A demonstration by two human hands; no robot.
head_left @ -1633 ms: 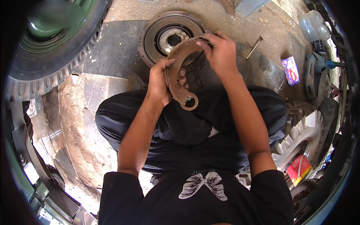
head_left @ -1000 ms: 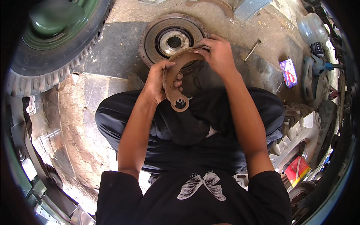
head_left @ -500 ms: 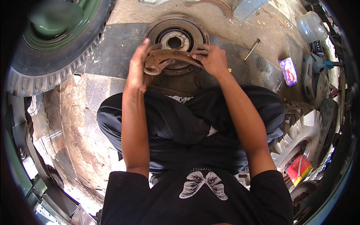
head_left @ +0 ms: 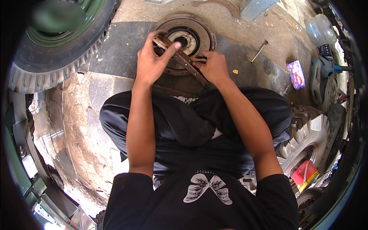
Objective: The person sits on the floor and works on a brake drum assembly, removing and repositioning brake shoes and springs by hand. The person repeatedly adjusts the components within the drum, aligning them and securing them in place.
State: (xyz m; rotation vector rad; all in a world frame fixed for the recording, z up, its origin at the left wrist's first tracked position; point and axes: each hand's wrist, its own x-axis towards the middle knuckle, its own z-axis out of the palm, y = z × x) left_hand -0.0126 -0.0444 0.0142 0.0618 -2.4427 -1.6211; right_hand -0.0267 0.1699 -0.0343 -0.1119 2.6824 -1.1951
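Between my hands is a rusty brown brake shoe [head_left: 186, 65], tilted so its row of small rivets or holes faces up. Its upper left end sits in my left hand [head_left: 151, 63], fingers curled over the far side and thumb along the near face. My right hand [head_left: 213, 67] is closed in a pinch at the lower right part of the shoe; its fingertips partly hide the contact. Beneath the shoe a round rusty brake drum [head_left: 201, 28] with a pale hub lies on the floor, partly covered by the shoe and my hands.
A big tyre on a green wheel [head_left: 42, 69] stands at the far left. To the right are a bolt-like metal rod [head_left: 260, 51], a purple packet [head_left: 296, 74], a clear plastic jug [head_left: 320, 30] and another tyre [head_left: 304, 147] with a red container [head_left: 304, 175]. Another curved shoe [head_left: 230, 7] lies beyond the drum.
The brake shoe has turned from lying roughly level across my hands to slanting down to the right, its riveted face now up. My left thumb has come round onto its near face.
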